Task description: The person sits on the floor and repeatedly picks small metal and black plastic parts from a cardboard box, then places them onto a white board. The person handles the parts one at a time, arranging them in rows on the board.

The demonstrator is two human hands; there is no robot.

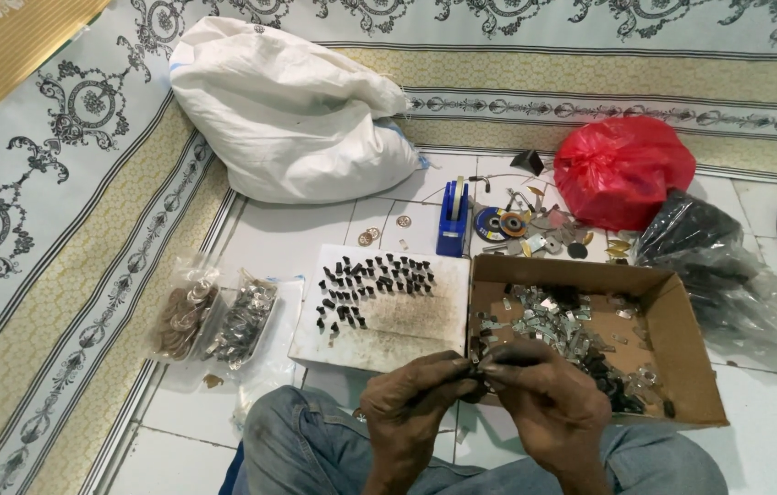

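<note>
Where fingertips (473,367) meet, small metal part (478,368).

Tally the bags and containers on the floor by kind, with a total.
White sack: 1
Red bag: 1
Black bag: 1
Clear bags of parts: 2
Cardboard box: 1
White tray: 1
Total: 7

Both hands, left and right, pinch a small part between them.

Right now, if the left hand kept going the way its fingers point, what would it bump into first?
The left hand points right, fingertips already meeting the right hand around a small dark part. So it would likely bump the right hand's fingers first.
</note>
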